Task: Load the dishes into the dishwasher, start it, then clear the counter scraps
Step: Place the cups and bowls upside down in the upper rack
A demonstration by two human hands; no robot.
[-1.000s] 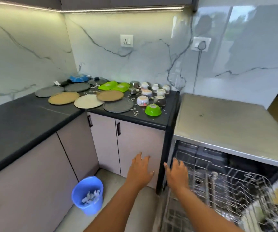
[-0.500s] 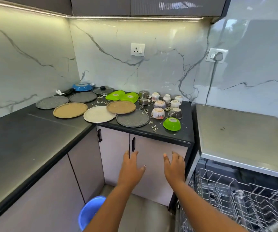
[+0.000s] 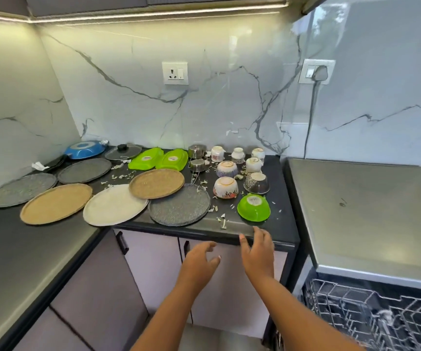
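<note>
The green bowl (image 3: pixel 253 207) sits upside down at the front right of the worktop (image 3: pixel 27 252), nearest the hands. It looks like light plastic, stiff and not fragile, though its smooth dome could slip; a hold at the rim, fingers under the edge, seems safest. At its 12 o'clock stand more overturned bowls and cups (image 3: pixel 226 187), patterned ceramic by the look, heavier and breakable, best taken one at a time around the body. At 9 o'clock from the green bowl lie the flat round plates: a dark grey plate (image 3: pixel 179 205), a woven-looking tan one (image 3: pixel 156 183), a white one (image 3: pixel 114 205) and others overlapping toward the corner. They lie flush, so an edge would need lifting or sliding off the worktop's lip. Pale scraps (image 3: pixel 223 221) are scattered among the dishes.

The right hand (image 3: pixel 257 252) hovers at the bowl's 6 o'clock, fingers spread and holding nothing; the left hand (image 3: pixel 199 259) is beside it, loosely curved and also empty. The dishwasher rack (image 3: pixel 371 312) is pulled out at 4 o'clock, seemingly bare where it shows.
</note>
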